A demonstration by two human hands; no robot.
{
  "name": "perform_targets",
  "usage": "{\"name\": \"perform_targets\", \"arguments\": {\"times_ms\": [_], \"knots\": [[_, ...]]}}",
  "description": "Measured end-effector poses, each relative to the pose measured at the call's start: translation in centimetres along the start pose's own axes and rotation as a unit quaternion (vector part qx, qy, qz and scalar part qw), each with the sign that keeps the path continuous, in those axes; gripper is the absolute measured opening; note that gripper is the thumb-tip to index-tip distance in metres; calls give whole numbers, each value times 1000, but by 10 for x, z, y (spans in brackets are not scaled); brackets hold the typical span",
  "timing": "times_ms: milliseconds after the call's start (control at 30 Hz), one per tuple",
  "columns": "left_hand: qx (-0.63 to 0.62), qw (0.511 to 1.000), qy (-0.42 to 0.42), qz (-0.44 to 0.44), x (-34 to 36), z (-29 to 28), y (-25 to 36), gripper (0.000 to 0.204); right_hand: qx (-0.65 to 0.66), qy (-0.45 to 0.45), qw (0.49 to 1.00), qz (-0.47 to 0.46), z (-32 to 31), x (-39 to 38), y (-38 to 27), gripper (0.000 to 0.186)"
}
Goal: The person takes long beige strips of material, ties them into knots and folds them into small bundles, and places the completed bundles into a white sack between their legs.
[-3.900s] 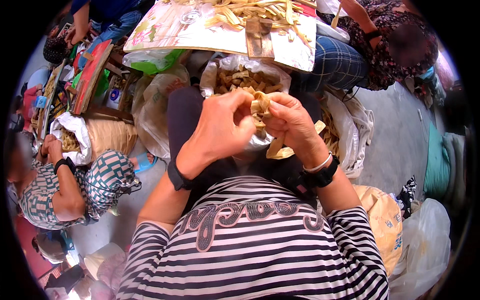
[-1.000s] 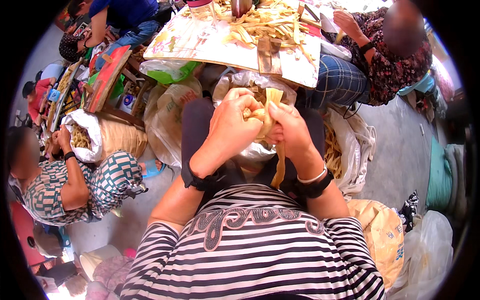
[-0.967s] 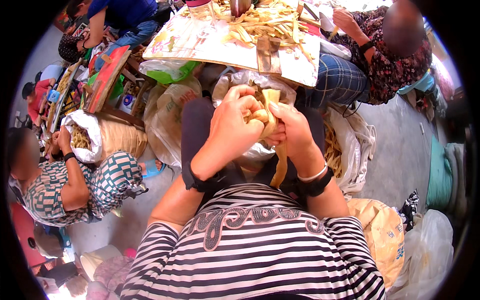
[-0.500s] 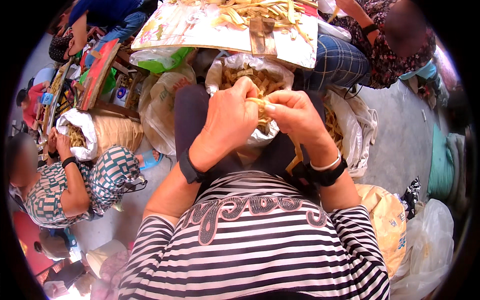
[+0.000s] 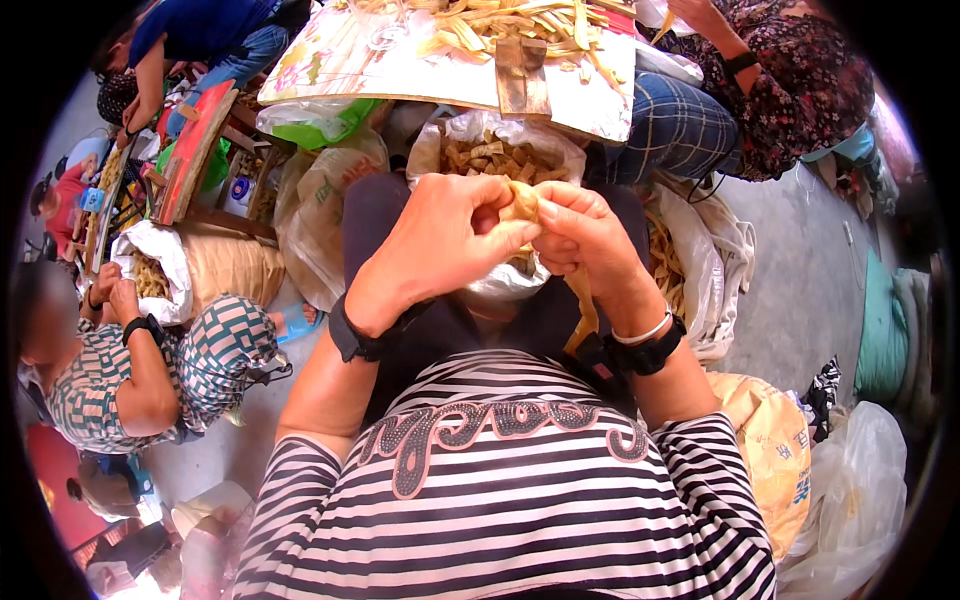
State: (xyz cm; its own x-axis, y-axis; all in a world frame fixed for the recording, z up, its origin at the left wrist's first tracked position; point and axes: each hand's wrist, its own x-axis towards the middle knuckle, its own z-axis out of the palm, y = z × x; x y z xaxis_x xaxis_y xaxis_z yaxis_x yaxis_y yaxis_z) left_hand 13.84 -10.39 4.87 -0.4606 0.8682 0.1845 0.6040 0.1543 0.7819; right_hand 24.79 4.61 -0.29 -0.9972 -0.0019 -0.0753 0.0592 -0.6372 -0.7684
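The strip [image 5: 521,203] is held up between both hands, above an open sack [image 5: 424,152] of short, pale pieces [image 5: 490,158]. The right hand [image 5: 590,245] pinches it, thumb pressed on the folded part and the other fingers curled beneath; a loose tail [image 5: 583,315] hangs below that hand toward the lap. The left hand [image 5: 425,240] touches the fold from the other side, forefinger and thumb curved toward it with a gap between them; whether their tips close on it cannot be told.

The strip looks light, soft and pliable, probably dry rather than slippery, and likely to crease easily or split along its length if tugged hard. The fold seems the best place to grip, flat between thumb and forefinger, leaving the tail free.
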Motion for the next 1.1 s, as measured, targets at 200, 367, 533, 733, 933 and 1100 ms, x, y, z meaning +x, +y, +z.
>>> {"name": "perform_targets", "arguments": {"times_ms": [200,367,533,733,933,1100], "knots": [[-319,935,-92,-121,1,-2,-9,30,-116,48,991,-52,9,-5,-9,17],[-486,854,-109,-148,-13,-14,-15,30,-407,50,898,-158,-8,-23,-36,18],[-80,986,-100,-110,-9,-22,-20,25,-389,62,915,-83,-19,-16,-30,22],[262,961,44,77,-13,-4,2,40,-343,81,935,-44,-7,-1,-13,26],[113,974,-192,25,-5,-1,-20,17,-480,29,874,-75,-21,-7,-30,20],[31,976,-216,-6,23,-6,-46,22,-444,52,894,-6,-38,0,-43,20]]}}
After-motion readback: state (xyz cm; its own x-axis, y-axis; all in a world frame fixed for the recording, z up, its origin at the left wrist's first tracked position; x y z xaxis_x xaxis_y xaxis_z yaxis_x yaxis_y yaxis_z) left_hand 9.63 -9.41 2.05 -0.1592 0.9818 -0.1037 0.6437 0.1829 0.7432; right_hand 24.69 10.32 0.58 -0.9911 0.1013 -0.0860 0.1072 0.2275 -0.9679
